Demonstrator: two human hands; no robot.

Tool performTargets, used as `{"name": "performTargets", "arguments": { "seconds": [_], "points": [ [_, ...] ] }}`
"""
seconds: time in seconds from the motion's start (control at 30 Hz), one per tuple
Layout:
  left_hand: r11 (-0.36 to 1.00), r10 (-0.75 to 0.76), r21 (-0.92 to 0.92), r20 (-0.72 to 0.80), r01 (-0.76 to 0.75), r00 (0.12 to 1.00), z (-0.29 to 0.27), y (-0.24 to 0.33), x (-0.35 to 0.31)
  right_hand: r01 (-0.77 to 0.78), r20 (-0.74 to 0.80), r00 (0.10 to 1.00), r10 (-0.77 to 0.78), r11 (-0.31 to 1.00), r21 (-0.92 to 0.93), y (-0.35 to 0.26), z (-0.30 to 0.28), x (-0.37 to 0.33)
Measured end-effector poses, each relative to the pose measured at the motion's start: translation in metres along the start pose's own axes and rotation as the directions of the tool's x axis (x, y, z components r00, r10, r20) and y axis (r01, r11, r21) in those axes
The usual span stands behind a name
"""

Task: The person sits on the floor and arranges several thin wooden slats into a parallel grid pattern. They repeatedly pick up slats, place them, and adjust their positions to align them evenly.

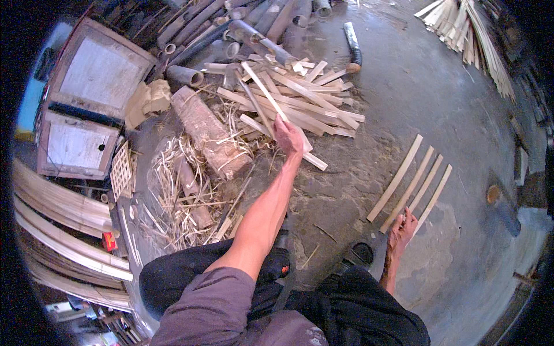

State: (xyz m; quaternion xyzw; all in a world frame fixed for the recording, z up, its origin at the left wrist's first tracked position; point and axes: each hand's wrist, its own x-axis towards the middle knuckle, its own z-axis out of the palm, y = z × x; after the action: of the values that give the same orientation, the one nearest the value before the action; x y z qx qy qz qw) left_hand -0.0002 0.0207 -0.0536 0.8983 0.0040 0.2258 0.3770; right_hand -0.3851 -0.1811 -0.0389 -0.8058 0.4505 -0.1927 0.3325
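My left hand (287, 138) is closed around a long pale bamboo strip (261, 85) that points up and left over a heap of split strips (317, 98). Alongside it runs a narrow, darker piece (252, 99); whether it is a blade or another strip I cannot tell. Low on the right, my right hand (400, 229) has its fingers bent at the near end of a bamboo strip (426, 181) on the floor. That strip belongs to a row of several slats laid side by side, slightly apart, the leftmost slat (395, 179) being the widest.
Left of the heap lie a wooden block (208, 130) and tangled shavings (173, 190). Bamboo tubes (254, 29) are piled behind. A dark-handled tool (353, 49) lies beyond the heap, and a fanned bundle of strips (464, 34) at far right. Long slats (69, 230) line the left.
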Motion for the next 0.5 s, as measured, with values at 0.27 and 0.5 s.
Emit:
{"name": "performTargets", "arguments": {
  "seconds": [0.27,0.5],
  "points": [
    [0.877,0.447,-0.323,0.269,-0.357,0.853,0.002,0.093,0.007,0.102,-0.059,0.993,-0.098,0.991,0.086,-0.045,-0.021,0.014],
    [0.281,0.882,-0.672,0.462,-0.686,-0.091,-0.013,0.170,-0.090,0.308,-0.095,0.915,-0.393,0.829,-0.466,-0.081,-0.054,0.022]
  ]
}}
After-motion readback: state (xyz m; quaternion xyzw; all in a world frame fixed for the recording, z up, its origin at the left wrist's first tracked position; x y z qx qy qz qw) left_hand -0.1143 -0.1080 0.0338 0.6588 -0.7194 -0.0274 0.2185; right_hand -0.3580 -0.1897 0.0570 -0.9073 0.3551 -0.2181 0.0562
